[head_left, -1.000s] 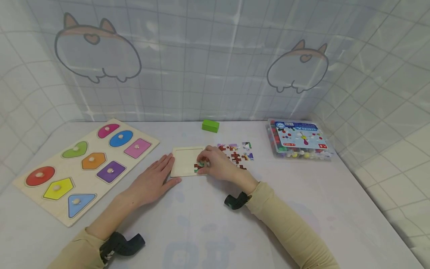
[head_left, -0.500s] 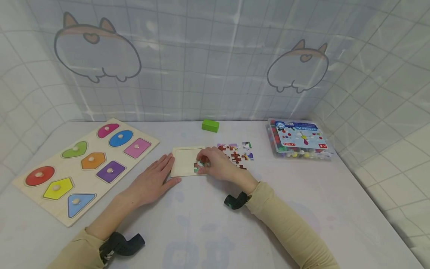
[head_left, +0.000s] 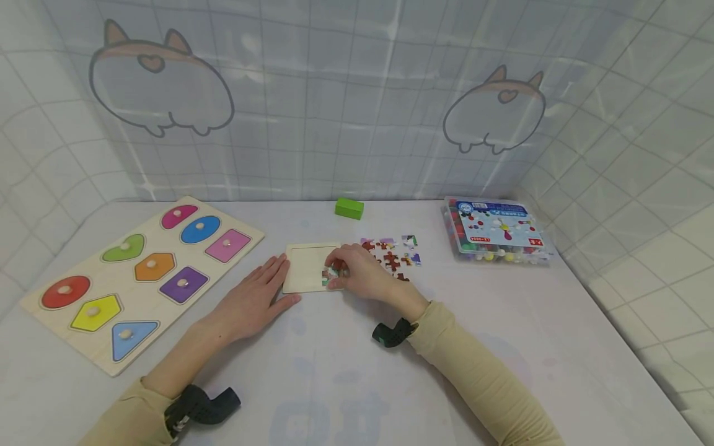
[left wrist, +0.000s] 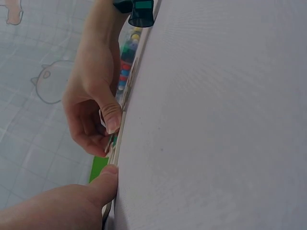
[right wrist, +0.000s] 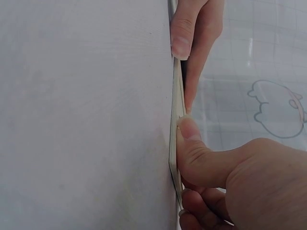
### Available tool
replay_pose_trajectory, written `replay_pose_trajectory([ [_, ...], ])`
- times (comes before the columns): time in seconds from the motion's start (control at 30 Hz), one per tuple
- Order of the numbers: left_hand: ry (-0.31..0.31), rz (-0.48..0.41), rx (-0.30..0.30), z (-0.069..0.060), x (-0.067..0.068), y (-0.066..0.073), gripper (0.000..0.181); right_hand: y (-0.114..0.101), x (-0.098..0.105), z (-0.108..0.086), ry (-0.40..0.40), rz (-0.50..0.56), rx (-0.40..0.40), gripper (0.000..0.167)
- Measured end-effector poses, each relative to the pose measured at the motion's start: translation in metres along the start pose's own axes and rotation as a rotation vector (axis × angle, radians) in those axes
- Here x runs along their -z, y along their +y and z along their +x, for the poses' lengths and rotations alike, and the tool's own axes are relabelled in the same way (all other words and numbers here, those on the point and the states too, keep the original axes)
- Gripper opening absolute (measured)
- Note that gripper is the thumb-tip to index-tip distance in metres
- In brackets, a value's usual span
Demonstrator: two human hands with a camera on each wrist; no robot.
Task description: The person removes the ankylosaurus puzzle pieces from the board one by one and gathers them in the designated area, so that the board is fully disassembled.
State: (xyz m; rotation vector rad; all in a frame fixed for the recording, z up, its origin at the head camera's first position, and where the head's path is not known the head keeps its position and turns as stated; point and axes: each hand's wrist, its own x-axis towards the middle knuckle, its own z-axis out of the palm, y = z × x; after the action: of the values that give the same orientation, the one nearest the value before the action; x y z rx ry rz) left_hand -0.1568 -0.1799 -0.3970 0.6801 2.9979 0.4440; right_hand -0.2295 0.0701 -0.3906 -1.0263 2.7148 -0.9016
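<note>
A shallow wooden puzzle tray [head_left: 303,267] lies on the table between my hands. My left hand [head_left: 253,303] rests at its left side with fingers straight, fingertips and thumb along the edge. Over the tray's lower right part, my right hand [head_left: 362,272] has its fingers curled and pinches a jigsaw piece, mostly hidden by the fingertips. Green and brown jigsaw pieces [head_left: 327,277] show beside those fingers in the tray corner. Just right of the hand, several loose jigsaw pieces [head_left: 392,261] lie on the table, partly covered by the hand and wrist.
A wooden shape board [head_left: 147,294] with knobbed coloured pieces lies at the left. A green block [head_left: 349,209] stands behind the tray. At the back right is a clear plastic box [head_left: 499,232] of coloured parts. A patterned curtain [head_left: 334,99] hangs behind the table.
Over the past second the right fingers have shifted very slightly at the tray's lower right corner, and more of the pieces shows there. The left hand has stayed in place.
</note>
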Motion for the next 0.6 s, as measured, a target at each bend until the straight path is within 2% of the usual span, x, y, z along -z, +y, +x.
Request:
replay_pose_trajectory([
  [0.37,-0.006,-0.006,0.002,0.000,0.001,0.001,0.081,-0.004,0.002,-0.004,0.041,0.013,0.038,0.029],
  [0.6,-0.007,-0.005,0.011,0.001,-0.001,0.000,0.081,-0.009,0.006,-0.008,0.084,0.119,0.038,0.023],
])
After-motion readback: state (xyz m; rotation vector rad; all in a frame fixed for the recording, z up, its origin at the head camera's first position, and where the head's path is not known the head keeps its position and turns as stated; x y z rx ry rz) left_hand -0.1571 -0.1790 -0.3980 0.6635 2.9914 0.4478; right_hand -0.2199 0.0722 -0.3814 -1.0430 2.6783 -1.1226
